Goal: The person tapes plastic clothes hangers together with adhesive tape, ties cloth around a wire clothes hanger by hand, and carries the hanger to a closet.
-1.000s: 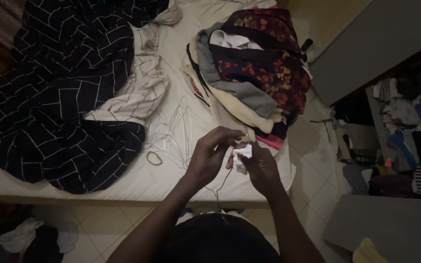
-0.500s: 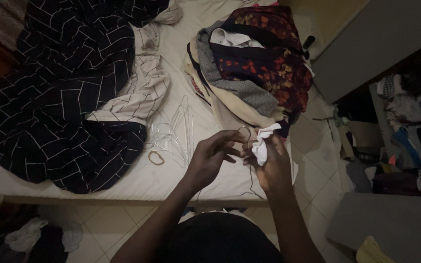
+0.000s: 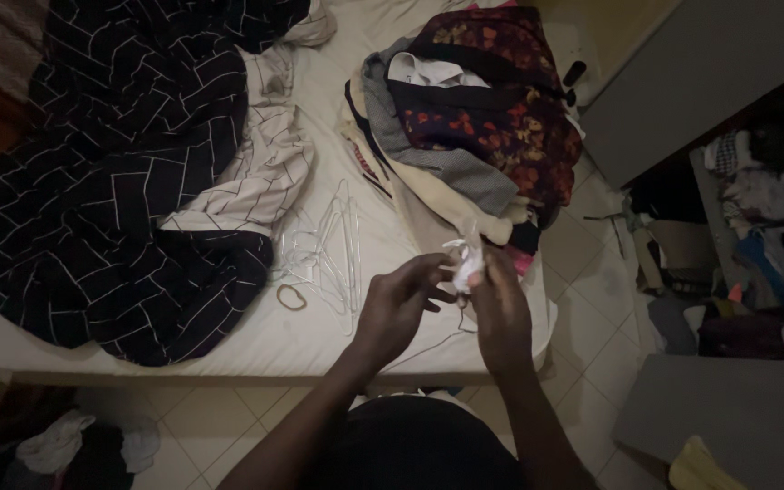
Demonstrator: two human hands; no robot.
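Observation:
My left hand [image 3: 398, 306] and my right hand [image 3: 501, 304] meet over the near edge of a bed, both pinching a small white piece of cloth [image 3: 466, 261] held between the fingertips. A thin dark cord [image 3: 458, 318] hangs below the cloth, between the two hands. Just beyond my hands lies a pile of folded clothes [image 3: 465, 127] topped by a dark floral garment.
A white mattress [image 3: 256, 336] carries a black blanket with white lines [image 3: 111, 181], several clear hangers [image 3: 324, 249] and a brown hair band [image 3: 290, 296]. An open wardrobe with clothes [image 3: 755, 245] stands at right. Clothes lie on the tiled floor [image 3: 74, 445] at lower left.
The white cloth was in my right hand alone, held up and loose; now both hands pinch it together, bunched small, slightly farther from me.

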